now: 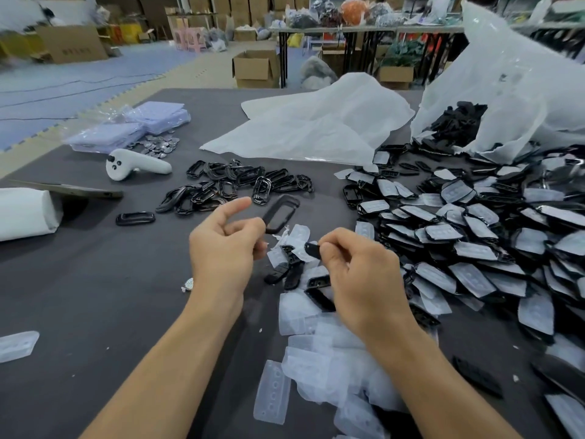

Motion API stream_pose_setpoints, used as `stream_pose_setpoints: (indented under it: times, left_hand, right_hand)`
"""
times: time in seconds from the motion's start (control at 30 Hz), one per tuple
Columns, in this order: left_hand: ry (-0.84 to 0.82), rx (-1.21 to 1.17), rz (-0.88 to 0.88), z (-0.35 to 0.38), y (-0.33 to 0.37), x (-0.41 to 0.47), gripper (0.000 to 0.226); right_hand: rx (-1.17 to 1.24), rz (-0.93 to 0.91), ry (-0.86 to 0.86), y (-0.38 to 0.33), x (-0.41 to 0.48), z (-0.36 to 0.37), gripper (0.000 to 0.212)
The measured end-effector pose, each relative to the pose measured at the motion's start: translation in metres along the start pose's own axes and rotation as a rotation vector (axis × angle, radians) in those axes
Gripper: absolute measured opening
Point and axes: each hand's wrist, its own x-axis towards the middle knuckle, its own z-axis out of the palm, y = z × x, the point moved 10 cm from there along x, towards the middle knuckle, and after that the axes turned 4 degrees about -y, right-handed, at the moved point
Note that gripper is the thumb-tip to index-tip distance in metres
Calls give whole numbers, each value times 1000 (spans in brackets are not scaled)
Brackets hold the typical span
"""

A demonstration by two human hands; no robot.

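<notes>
A white controller (pixel 136 167) lies beside shiny metal discs (pixel 156 145).

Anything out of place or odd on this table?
A white controller lies left of the black frames, unlike anything else there. The ragged white bag spills parts over the table. A small glittery piece sits alone by the left hand.
</notes>
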Motion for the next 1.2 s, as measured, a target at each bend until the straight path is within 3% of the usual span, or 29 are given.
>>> stream_pose_setpoints:
  times: [0.13,0.33,0.57,0.8,0.9,0.97,1.07,1.2]
  left_hand:
    - [-85,139,200,8,25,-16,41]
    - [-225,176,108,32,16,-23,39]
    - [-191,160,3,28,7,-17,34]
    - [-283,-149,-217,38,3,-20,28]
    - [-491,-245,-322,54,0,-29,41]
    - [-567,-212,-321,58,-1,-31,42]
    - [-576,-74,-238,56,0,-28,41]
    - [-484,42,-111,46,11,-22,38]
  right_hand:
    - [393,117,20,8,-2,-5,24]
    - [808,235,-16,13,-2,4,20]
    - [813,238,18,16,2,0,29]
    - [942,362,123,37,4,-9,17]
    - [920,331,61,29,7,-5,18]
    - [941,318,-66,20,8,4,30]
    - [1074,343,-267,9,4,18,42]
    - [1204,426,-355,10,-1,28,46]
